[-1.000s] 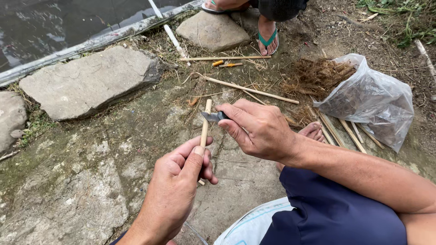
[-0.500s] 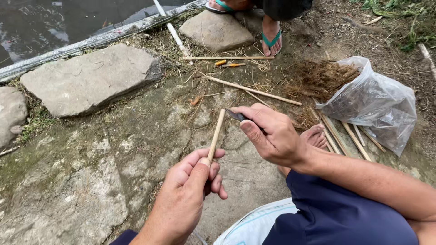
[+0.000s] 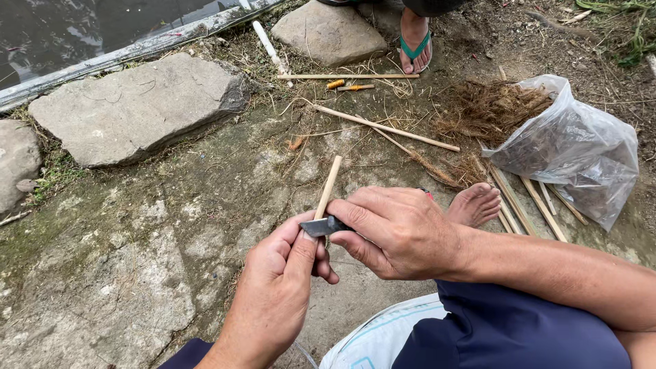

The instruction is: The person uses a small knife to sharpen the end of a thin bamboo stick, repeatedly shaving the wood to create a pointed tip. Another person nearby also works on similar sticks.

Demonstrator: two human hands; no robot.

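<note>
Bamboo stick (image 3: pixel 329 184) pinched in left hand (image 3: pixel 283 273) — blade (image 3: pixel 321 226) edge touching.

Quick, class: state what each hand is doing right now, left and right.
Left hand: closed on the thin wooden stick.
Right hand: closed on a small dark blade, set against the stick.

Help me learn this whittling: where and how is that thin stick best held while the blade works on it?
Probably at its lower end, from the left and below. The thin stick points up and away, and the left hand pinches its near end, thumb beside the blade held by the right hand. That leaves the far length free and keeps fingers behind the edge.
</note>
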